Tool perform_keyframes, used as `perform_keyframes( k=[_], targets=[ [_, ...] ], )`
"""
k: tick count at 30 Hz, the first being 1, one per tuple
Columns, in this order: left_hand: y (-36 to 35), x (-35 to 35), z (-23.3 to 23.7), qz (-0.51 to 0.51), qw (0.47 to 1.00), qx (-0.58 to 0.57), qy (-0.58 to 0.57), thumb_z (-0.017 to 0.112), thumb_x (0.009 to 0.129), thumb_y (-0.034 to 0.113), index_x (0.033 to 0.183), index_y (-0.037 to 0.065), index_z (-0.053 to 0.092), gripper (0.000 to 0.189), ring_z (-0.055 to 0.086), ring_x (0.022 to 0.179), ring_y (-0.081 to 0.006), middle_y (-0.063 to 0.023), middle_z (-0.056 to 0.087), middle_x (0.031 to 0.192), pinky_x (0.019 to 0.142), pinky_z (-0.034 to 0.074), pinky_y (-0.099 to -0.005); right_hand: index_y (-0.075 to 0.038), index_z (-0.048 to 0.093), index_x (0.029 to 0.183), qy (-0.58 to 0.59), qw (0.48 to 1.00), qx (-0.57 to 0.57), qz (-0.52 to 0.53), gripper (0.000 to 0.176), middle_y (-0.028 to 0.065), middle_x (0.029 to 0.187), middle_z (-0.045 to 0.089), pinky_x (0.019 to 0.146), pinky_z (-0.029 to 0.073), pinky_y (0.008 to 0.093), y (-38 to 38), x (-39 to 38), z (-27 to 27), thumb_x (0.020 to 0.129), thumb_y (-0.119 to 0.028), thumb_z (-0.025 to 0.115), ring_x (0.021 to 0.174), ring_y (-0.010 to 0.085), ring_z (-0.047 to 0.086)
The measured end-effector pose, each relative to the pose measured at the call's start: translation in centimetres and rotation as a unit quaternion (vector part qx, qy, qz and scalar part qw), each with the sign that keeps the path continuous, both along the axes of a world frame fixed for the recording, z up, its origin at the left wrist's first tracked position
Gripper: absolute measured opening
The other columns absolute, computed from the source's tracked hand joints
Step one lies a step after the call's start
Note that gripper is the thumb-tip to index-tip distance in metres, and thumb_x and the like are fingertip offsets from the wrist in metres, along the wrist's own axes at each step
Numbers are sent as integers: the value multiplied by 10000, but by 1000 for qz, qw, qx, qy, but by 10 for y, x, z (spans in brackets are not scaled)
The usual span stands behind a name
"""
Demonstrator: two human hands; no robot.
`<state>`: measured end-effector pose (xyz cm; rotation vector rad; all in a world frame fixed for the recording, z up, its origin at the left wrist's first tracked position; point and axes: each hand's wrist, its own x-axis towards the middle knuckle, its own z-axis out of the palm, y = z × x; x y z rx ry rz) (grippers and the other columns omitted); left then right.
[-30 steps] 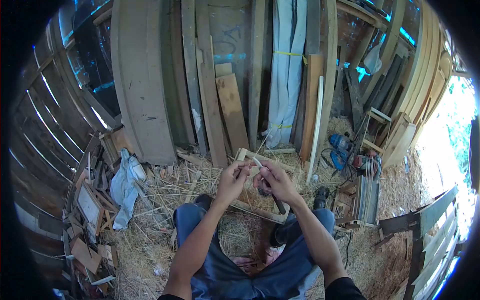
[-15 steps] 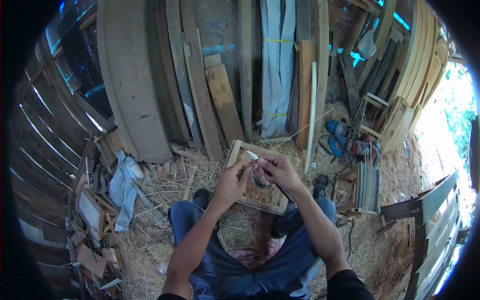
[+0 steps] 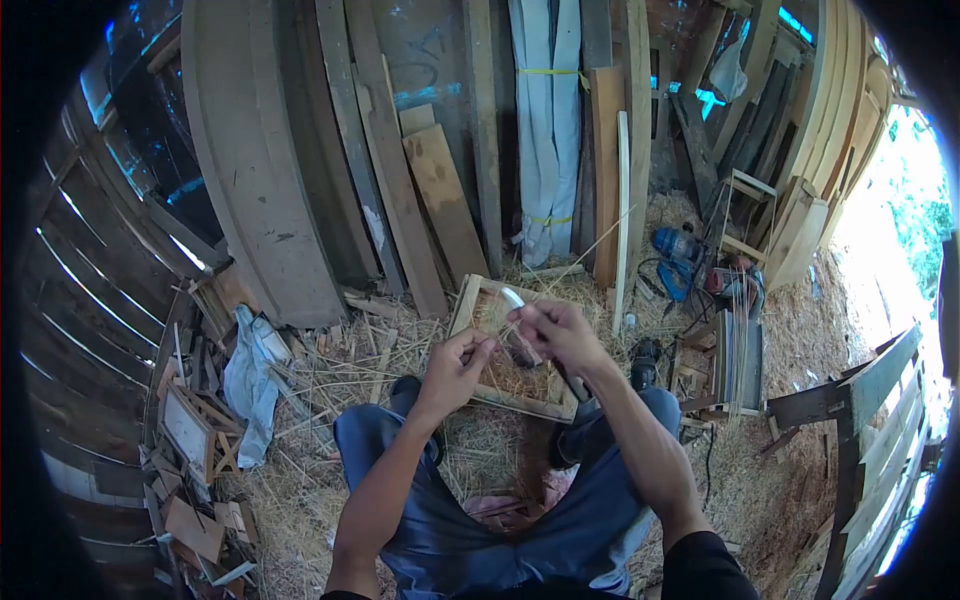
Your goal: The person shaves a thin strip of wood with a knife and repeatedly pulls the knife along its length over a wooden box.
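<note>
My right hand (image 3: 562, 338) is wrapped round a knife, whose pale blade (image 3: 512, 298) points up and to the left. Its dark handle runs back beneath the wrist. To the left, my left hand (image 3: 454, 372) is closed in a pinch, fingertips towards the knife; whatever lies between them is too small to make out. Both hands are over a shallow wooden frame (image 3: 522, 403) on the floor between my feet. Straw-like shavings and a dark roundish thing, partly hidden by my right hand, show inside the frame.
Thin strips and shavings (image 3: 335, 385) litter the floor. Boards (image 3: 445, 205) and a white wrapped bundle (image 3: 548, 130) lean on the wall ahead. Blue power tool (image 3: 678, 262) and a small wooden stand (image 3: 735, 365) are at right. A pale sack (image 3: 250, 375) and wood scraps lie left.
My hands have moved apart: the left went down and left, while the right stayed near with the knife, its blade now tilted a little differently. The view shifted slightly.
</note>
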<state>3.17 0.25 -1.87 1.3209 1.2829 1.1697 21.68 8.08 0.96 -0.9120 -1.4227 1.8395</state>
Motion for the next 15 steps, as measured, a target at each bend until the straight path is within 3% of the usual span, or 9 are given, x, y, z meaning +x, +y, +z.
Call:
perform_keyframes(
  k=[5, 10, 15],
  targets=[
    [-4, -5, 5, -26, 999, 40, 18, 547, 947, 111, 916, -22, 595, 145, 450, 631, -40, 8, 558, 695, 586, 403, -220, 19, 602, 1024, 15, 998, -20, -61, 299, -51, 642, 442, 420, 268, 187, 21, 35, 6, 980, -261, 506, 463, 21, 344],
    [-10, -15, 11, -54, 998, -11, 36, 554, 942, 116, 926, -25, 600, 149, 541, 711, -56, -33, 619, 766, 663, 458, -239, 18, 617, 1024, 37, 998, -31, -32, 311, -45, 671, 460, 439, 269, 181, 23, 48, 0, 972, -274, 525, 484, 14, 339],
    [-15, -21, 5, -64, 996, 21, 59, 560, 946, 147, 928, -6, 604, 160, 520, 694, -62, -20, 613, 794, 643, 444, -231, 17, 619, 1017, 5, 998, -15, -59, 306, -52, 669, 465, 433, 265, 180, 23, 56, -3, 965, -274, 538, 483, 13, 334]
  ],
)
